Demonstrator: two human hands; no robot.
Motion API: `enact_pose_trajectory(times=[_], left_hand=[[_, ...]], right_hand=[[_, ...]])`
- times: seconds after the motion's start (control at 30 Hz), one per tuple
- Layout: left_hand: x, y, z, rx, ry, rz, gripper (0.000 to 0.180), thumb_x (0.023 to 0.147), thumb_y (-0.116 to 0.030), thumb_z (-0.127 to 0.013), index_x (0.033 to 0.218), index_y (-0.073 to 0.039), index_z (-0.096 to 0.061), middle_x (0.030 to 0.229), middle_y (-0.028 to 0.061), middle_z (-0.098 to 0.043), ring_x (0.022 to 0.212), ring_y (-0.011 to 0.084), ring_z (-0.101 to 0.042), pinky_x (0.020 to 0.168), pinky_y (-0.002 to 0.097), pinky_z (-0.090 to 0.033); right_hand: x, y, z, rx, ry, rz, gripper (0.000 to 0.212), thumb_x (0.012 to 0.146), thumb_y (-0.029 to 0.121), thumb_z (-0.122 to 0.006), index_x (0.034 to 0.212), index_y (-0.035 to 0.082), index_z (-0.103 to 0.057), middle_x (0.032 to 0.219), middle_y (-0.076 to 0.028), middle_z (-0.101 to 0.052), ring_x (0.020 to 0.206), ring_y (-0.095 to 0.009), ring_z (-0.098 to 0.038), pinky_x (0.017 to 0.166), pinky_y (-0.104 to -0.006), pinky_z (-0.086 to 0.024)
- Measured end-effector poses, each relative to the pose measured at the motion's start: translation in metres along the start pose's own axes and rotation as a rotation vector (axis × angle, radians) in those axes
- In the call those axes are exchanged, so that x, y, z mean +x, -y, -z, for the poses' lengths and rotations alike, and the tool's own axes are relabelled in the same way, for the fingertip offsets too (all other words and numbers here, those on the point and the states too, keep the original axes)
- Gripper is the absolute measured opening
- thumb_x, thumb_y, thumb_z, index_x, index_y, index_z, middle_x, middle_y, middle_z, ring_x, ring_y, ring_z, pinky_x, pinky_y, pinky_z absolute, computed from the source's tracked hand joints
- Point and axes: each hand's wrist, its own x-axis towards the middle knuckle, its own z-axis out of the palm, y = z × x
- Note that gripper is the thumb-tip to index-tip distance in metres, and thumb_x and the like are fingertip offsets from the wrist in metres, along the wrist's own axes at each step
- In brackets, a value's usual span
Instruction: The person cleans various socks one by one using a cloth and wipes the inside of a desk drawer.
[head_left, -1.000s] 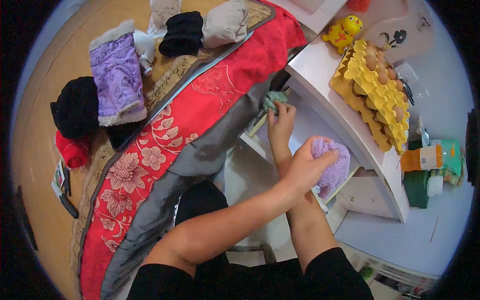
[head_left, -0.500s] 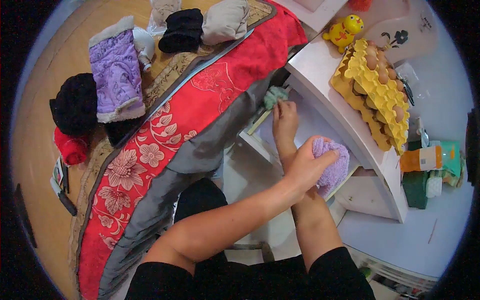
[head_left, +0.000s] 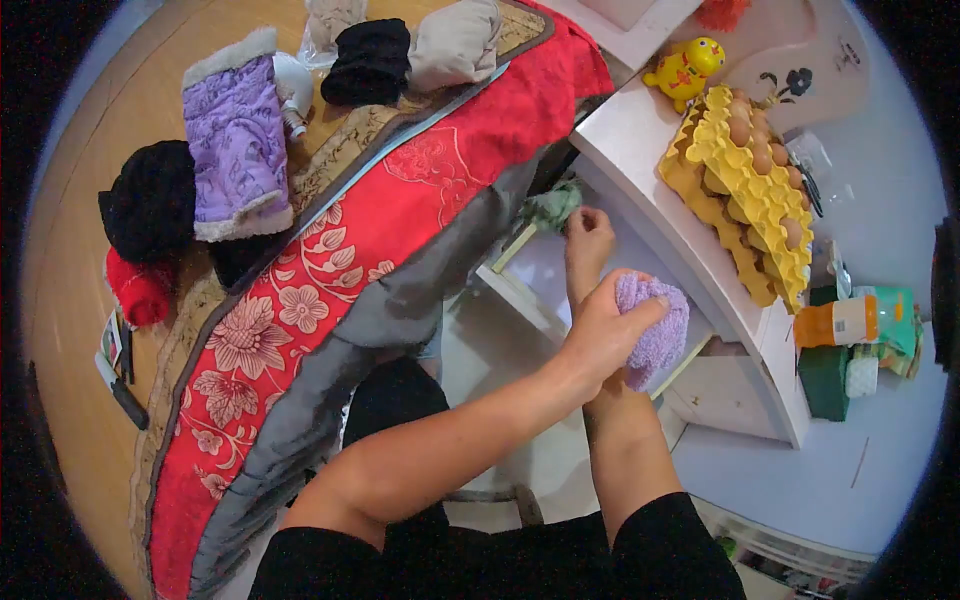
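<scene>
A balled lilac fluffy cloth [head_left: 655,325] is gripped in my left hand [head_left: 607,322], thumb on top and fingers wrapped round it. My left forearm crosses over my right one. Further off, my right hand [head_left: 590,238] is inside the pulled-out white drawer [head_left: 535,270], its fingers loosely curled, slightly apart and holding nothing visible. Just left of those fingertips, a crumpled pale green cloth [head_left: 552,205] lies in the drawer's far left corner.
Over the drawer is a white tabletop [head_left: 640,140] with a yellow egg tray [head_left: 740,190], a yellow toy figure [head_left: 688,70] and an orange bottle [head_left: 838,320]. On the left, a red floral quilt [head_left: 290,300] hangs from the wooden table [head_left: 80,350], which bears folded clothes and a purple garment [head_left: 235,135].
My right hand has come away from the green cloth, moving a little right and nearer. The left hand still grips the lilac cloth and has shifted slightly left.
</scene>
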Motion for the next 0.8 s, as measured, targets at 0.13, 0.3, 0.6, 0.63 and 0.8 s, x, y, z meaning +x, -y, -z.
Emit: enact_pose_trajectory(times=[0.13, 0.3, 0.6, 0.63, 0.8], left_hand=[[0.003, 0.009, -0.003, 0.033, -0.014, 0.005, 0.041, 0.081, -0.016, -0.064, 0.114, -0.002, -0.045, 0.100, 0.0081, -0.056, 0.090, 0.0152, -0.056, 0.077, 0.0290, -0.048], [0.001, 0.011, -0.001, -0.038, 0.024, 0.012, 0.037, 0.081, -0.015, -0.064, 0.112, -0.002, -0.047, 0.099, 0.0073, -0.056, 0.089, 0.0147, -0.056, 0.077, 0.0289, -0.048], [0.003, 0.010, -0.007, -0.011, -0.004, -0.007, 0.032, 0.083, -0.014, -0.061, 0.110, -0.003, -0.048, 0.097, 0.0065, -0.057, 0.087, 0.0142, -0.057, 0.077, 0.0282, -0.047], [0.003, 0.009, -0.002, -0.011, -0.013, -0.019, 0.032, 0.083, -0.014, -0.061, 0.110, -0.003, -0.048, 0.097, 0.0065, -0.057, 0.087, 0.0142, -0.057, 0.077, 0.0282, -0.047], [0.005, 0.006, 0.000, -0.028, -0.037, -0.060, 0.030, 0.082, -0.014, -0.061, 0.108, -0.004, -0.049, 0.096, 0.0057, -0.058, 0.087, 0.0136, -0.057, 0.078, 0.0279, -0.046]], right_hand=[[0.029, -0.011, -0.023, 0.273, 0.004, -0.176, 0.025, 0.077, 0.021, -0.064, 0.082, -0.003, -0.059, 0.068, -0.006, -0.057, 0.052, -0.013, -0.052, 0.043, -0.0246, -0.040], [0.034, -0.004, -0.050, 0.154, -0.168, -0.200, 0.035, 0.073, 0.023, -0.064, 0.096, -0.003, -0.060, 0.093, -0.012, -0.061, 0.084, -0.023, -0.057, 0.075, -0.0334, -0.043], [0.057, -0.014, -0.025, 0.437, -0.005, -0.427, 0.033, 0.074, 0.018, -0.062, 0.098, -0.005, -0.061, 0.098, -0.014, -0.062, 0.084, -0.026, -0.059, 0.077, -0.0366, -0.047], [0.049, 0.004, -0.021, 0.483, 0.138, -0.567, 0.025, 0.077, 0.020, -0.059, 0.093, 0.002, -0.060, 0.082, -0.008, -0.056, 0.069, -0.019, -0.054, 0.062, -0.0338, -0.043], [0.016, 0.016, 0.005, 0.299, 0.653, -0.642, 0.018, 0.081, 0.024, -0.057, 0.090, 0.008, -0.057, 0.067, -0.002, -0.050, 0.055, -0.014, -0.049, 0.051, -0.0310, -0.044]])
